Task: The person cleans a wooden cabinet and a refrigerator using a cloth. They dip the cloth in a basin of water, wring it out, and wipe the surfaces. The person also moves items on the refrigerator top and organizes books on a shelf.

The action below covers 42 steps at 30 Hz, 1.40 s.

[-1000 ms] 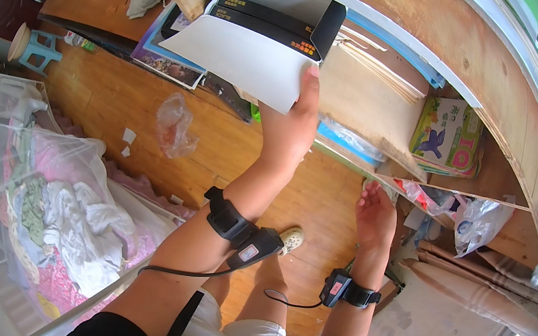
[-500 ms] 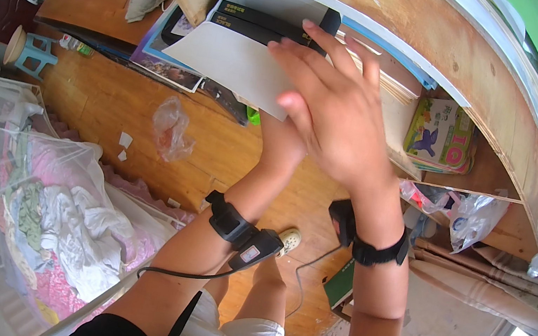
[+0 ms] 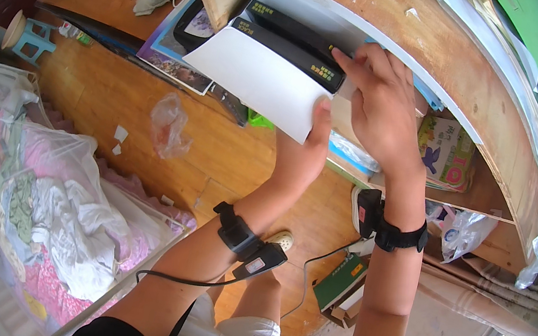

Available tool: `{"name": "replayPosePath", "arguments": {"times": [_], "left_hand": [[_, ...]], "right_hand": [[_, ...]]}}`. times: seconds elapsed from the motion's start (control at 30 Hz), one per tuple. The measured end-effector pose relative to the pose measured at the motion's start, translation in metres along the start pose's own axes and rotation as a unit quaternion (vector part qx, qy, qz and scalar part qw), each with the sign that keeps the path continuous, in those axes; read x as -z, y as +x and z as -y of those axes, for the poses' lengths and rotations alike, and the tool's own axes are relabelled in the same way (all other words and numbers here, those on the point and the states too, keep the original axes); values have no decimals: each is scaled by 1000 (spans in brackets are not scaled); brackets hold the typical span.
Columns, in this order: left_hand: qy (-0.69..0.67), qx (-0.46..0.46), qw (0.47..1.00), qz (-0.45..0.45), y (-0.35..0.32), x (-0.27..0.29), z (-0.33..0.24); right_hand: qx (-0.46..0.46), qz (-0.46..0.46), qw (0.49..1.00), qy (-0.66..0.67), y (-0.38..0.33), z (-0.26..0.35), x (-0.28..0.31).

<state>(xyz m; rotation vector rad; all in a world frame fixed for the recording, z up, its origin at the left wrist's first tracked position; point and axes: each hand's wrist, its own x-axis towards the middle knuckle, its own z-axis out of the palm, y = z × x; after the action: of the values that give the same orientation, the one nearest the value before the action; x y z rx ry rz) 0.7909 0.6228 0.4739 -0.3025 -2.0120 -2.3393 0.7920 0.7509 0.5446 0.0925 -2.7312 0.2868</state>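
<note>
Wooden shelf (image 3: 436, 61) over plank floor (image 3: 115, 107)

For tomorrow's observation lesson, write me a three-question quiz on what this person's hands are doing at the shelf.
1. True or false: the left hand holds the white book at its lower corner.
2. What do the fingers of the right hand rest on? A) black book B) blue stool C) plastic bag
3. Fill in: each wrist carries a black ____.

Key: 1 true; 2 A; 3 band, worn on both the left wrist and the right wrist.
</note>
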Motion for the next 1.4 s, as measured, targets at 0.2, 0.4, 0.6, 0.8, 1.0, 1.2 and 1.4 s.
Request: {"name": "replayPosePath", "arguments": {"times": [0.2,0.4,0.6,0.8,1.0,1.2,1.4], "left_hand": [[8,41,999,26,-1,3,1],[-5,14,1000,3,-1,-3,-1],[20,2,1000,16,-3,2,-2],[-59,88,993,45,-12,9,17],[-37,89,994,52,-27,9,19],[-38,75,995,57,-25,12,18],[-40,93,993,62,-26,12,18]], "right_hand": [[-45,-21,995,-92,27,4,-15],[-71,-39,992,-101,39,-3,-33],[-199,-181,948,171,33,7,-37],[-280,-217,822,445,26,16,-12],[-124,-180,975,-23,20,-13,-9],[-304,-214,852,368,25,13,0],[-270,-249,861,351,22,8,-7]]}}
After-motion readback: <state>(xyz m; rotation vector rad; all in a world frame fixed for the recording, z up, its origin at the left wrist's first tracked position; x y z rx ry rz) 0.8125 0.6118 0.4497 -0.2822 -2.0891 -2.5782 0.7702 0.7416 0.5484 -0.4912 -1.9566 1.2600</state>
